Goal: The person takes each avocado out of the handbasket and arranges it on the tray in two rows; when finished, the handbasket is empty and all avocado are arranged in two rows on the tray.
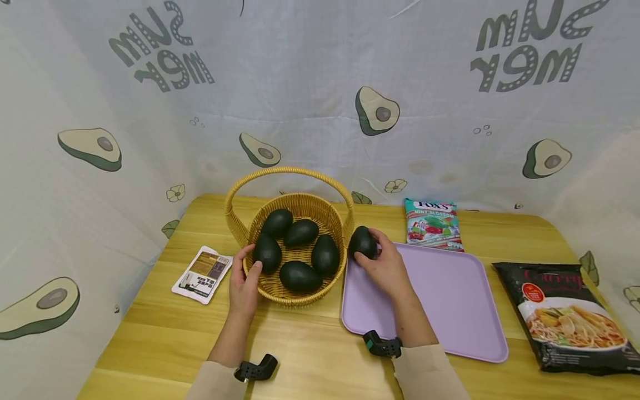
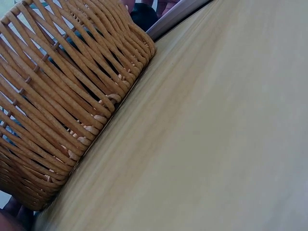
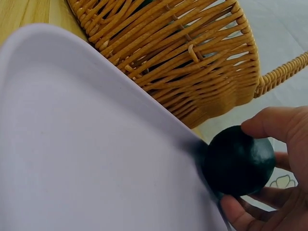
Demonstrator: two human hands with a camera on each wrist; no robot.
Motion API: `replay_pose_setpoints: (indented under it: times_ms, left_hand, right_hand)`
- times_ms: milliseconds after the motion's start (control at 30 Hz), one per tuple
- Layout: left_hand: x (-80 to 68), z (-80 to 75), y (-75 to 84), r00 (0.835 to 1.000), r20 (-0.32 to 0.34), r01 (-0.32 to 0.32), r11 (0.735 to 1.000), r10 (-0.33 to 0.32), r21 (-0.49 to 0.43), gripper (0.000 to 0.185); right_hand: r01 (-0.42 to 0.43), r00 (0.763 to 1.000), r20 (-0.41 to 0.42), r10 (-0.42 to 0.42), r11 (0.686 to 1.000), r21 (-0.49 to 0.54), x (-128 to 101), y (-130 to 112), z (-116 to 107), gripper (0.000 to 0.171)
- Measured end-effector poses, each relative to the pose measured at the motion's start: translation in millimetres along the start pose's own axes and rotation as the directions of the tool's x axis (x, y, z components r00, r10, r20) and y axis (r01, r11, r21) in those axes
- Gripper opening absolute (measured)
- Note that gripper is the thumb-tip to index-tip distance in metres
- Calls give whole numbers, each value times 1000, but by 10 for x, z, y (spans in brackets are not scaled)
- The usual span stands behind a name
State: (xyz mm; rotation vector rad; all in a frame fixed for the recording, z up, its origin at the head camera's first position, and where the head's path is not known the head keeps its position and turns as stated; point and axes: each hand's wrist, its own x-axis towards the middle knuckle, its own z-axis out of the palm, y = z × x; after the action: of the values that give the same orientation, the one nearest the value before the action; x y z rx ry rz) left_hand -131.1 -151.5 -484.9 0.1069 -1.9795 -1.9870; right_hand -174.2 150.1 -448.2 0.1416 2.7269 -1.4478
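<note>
A yellow wicker basket with a tall arched handle holds several dark green avocados. My left hand grips the basket's left rim, its thumb lying over the edge close to one avocado. Just right of the basket, my right hand holds another avocado between thumb and fingers. That avocado is at the far left corner of a lilac tray. In the right wrist view, the held avocado overlaps the tray's rim, and the woven basket side stands alongside.
A teal candy bag lies behind the tray. At the right edge of the wooden table is a black noodle packet. A small white packet lies left of the basket. An avocado-print curtain hangs behind the table.
</note>
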Motion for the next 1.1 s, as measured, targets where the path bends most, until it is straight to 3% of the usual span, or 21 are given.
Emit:
replay_pose_setpoints:
  times_ms: [767,1100]
  left_hand:
    - [-11,-9,-8,1000,6,4,1000,-4,-3,42]
    - [-5,-10,3,1000,17,12,1000,-12,4,42]
  right_hand:
    - [5,1000,3,-5,1000,-21,-6,21,-16,72]
    - [29,999,-14,-30,998,-62,-67,-85,-145,74]
